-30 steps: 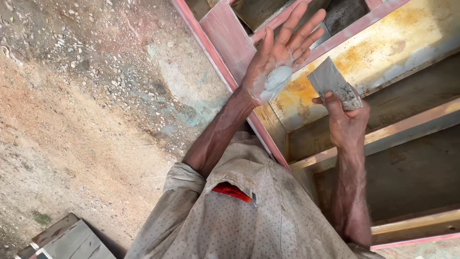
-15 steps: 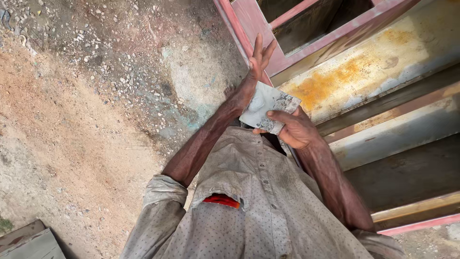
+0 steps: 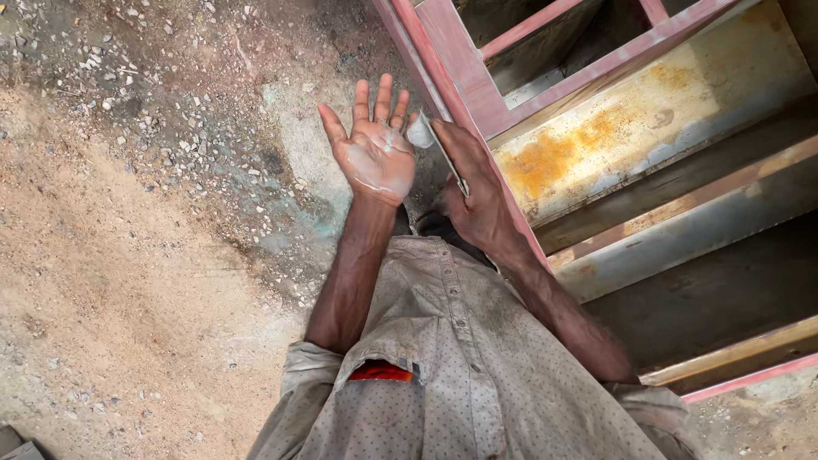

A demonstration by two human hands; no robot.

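Scraper: thin flat blade (image 3: 445, 153), edge-on, long axis running up-left to down-right, tip carrying pale filler.
Right hand (image 3: 479, 192): clamped around the blade's lower end.
Left hand (image 3: 375, 153): spread open, palm up, empty, just left of the blade tip.
Backdrop: red-primed metal frame (image 3: 545, 81).

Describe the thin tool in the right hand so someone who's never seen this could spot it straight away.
Start at the pink-painted metal frame with the rusty yellow panel. At its left edge the right hand holds a thin flat scraper blade, seen edge-on, with a pale grey dab of putty at its tip. It sits beside the open, putty-smeared left hand.
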